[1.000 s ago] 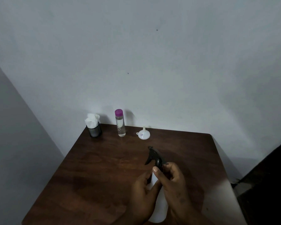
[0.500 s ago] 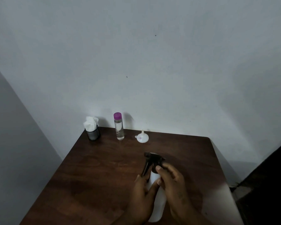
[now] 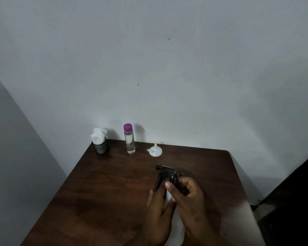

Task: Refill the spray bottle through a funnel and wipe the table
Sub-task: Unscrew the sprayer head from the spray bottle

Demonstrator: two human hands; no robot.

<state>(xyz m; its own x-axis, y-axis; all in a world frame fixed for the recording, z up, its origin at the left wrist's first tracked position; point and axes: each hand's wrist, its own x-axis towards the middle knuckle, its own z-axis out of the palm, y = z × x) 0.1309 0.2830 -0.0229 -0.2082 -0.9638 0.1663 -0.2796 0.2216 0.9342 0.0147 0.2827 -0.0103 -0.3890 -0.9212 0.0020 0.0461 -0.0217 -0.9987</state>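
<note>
- Both hands hold the white spray bottle near the table's front: left hand wraps its body, right hand grips the black sprayer top.
- Clear bottle with a purple cap stands at the back.
- Cup of tissues stands left of it.
- Small funnel sits upside down, right of it.

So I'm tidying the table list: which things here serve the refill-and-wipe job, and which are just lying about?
For the job:
spray bottle, held by left hand and right hand
funnel
clear bottle with purple cap
tissues in the dark cup
table

Lying about:
nothing visible
</note>
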